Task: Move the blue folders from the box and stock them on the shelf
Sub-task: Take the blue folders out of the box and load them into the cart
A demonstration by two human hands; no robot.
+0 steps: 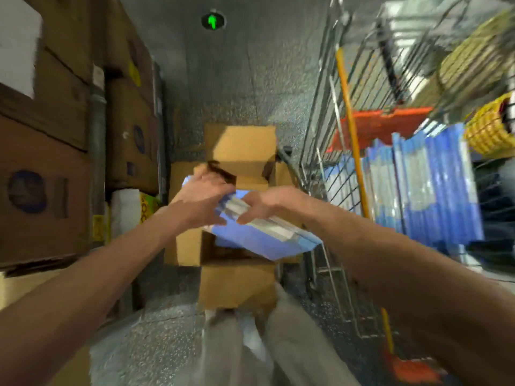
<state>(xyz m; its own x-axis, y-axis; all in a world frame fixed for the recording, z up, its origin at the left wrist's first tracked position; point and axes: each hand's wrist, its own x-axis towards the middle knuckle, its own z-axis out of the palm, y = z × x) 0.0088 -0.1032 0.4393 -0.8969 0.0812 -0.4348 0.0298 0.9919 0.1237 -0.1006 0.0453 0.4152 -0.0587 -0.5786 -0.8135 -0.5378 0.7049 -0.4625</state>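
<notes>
We grip the blue folders [259,242], left hand [201,199] and right hand [268,203] at opposite edges, so none slip

Stockroom: stacked cartons [41,162] along left wall, wire shelf [348,112] on right stocked with blue folders [423,185], speckled floor [156,338], open box [239,160] in aisle.

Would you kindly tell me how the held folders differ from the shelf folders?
The held folders lie tilted, nearly flat, over the box; the shelf folders stand upright. The held folders are gripped by the left hand and right hand; the shelf folders are untouched. Both are blue.
</notes>
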